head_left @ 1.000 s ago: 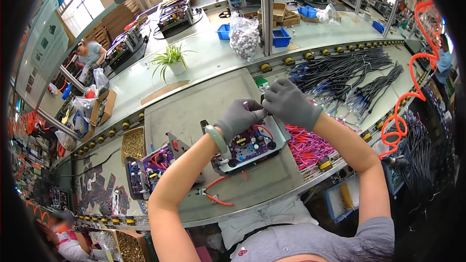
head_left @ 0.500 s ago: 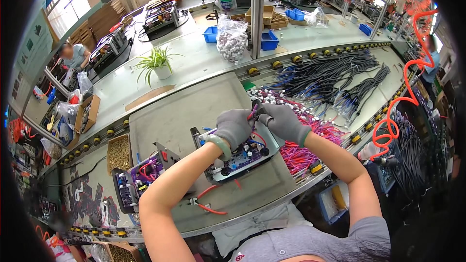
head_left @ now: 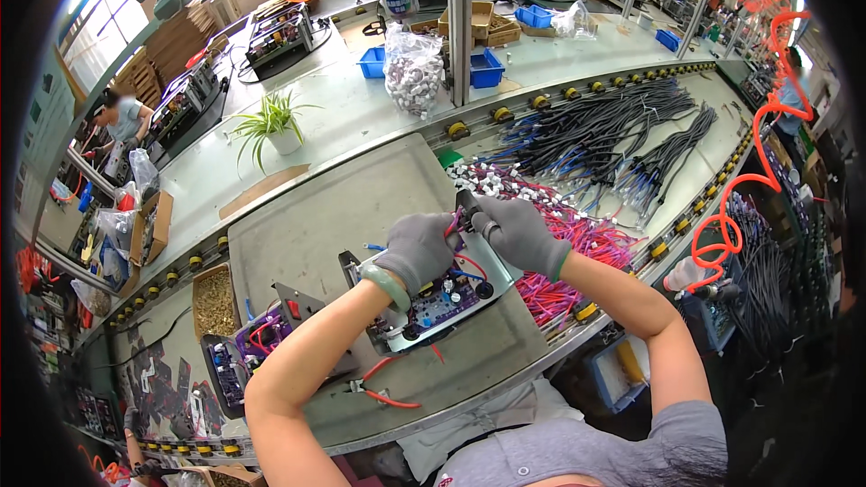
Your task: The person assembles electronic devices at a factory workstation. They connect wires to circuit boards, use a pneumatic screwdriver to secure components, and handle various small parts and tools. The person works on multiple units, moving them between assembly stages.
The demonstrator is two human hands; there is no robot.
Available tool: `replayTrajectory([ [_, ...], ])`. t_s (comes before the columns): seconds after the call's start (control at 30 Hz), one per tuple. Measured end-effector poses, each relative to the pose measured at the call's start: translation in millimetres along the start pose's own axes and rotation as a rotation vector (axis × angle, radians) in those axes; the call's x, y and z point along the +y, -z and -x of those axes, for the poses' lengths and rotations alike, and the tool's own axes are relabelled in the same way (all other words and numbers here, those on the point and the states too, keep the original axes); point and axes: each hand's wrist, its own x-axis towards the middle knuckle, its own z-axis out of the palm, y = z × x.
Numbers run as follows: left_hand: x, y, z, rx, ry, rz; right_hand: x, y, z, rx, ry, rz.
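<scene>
My left hand (head_left: 419, 251), in a grey knit glove with a pale green bangle (head_left: 388, 287) at the wrist, is closed with its fingertips pinching a thin purple wire (head_left: 450, 226). My right hand (head_left: 520, 236), gloved the same way, is closed around a small black part (head_left: 466, 206), just beside the left fingertips; the glove hides most of its shape. Directly below both hands lies an open metal-edged chassis with a purple circuit board (head_left: 442, 307), a red wire loop (head_left: 471, 263) rising from it near my right hand. Just right of that hand is a heap of pink and purple wires (head_left: 564, 293) with white connectors, and beyond it are bundled black cables (head_left: 613, 122). Nearer me than the hands, red-handled pliers (head_left: 388, 390) lie on the grey worktop (head_left: 325, 203). Left of my left hand are a second purple-board unit (head_left: 257, 334), partly behind my forearm, and a cardboard box of small brass-coloured pieces (head_left: 215, 305).
</scene>
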Motion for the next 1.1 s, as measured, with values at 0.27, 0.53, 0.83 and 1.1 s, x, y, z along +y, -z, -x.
replayTrajectory([
  [0.27, -0.6, -7.1, -7.6, 0.005, -0.088, -0.05, -1.2, -4.2, 2.6, 0.012, -0.005, 0.047],
  [0.53, 14.1, 3.9, 6.3, 0.227, -0.07, -0.128, -7.2, 3.6, 2.1, -0.049, -0.043, 0.035],
  [0.83, 31.6, 9.1, 18.5, 0.217, 0.104, 0.735, -8.4, 4.4, 0.9, -0.085, -0.119, 0.067],
  [1.1, 8.8, 26.2, -2.7, -0.178, 0.02, 0.082, -2.8, 5.7, 2.3, -0.115, -0.12, 0.034],
])
